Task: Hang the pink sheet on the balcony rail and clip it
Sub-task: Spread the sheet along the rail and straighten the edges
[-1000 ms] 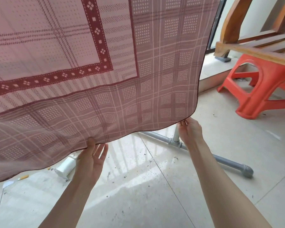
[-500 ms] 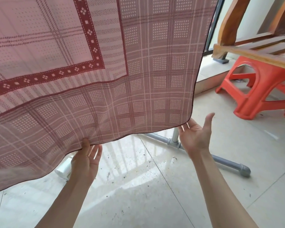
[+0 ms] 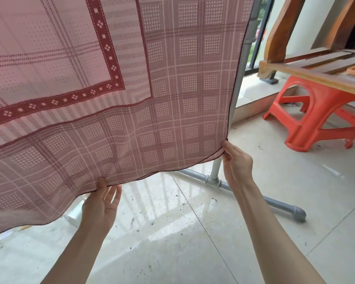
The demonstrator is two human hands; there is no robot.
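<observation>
The pink sheet (image 3: 131, 89), checked with a dark red patterned border, hangs down from above and fills the upper left of the view. Its top and whatever it hangs over are out of frame. My left hand (image 3: 100, 203) pinches the bottom hem, thumb in front of the cloth and fingers behind it. At the lower right corner of the sheet, my right hand (image 3: 237, 162) pinches the cloth between thumb and fingers. No clip is visible.
A grey pipe stand (image 3: 237, 85) rises behind the sheet's right edge, its foot bar (image 3: 275, 201) lying across the tiled floor. An orange plastic stool (image 3: 314, 117) stands at right under a wooden bench (image 3: 316, 72). A white object (image 3: 74, 216) lies on the floor under the sheet.
My right hand let go of the sheet's corner and opened half a second ago; now it pinches the corner again. My left hand has kept its hold on the hem.
</observation>
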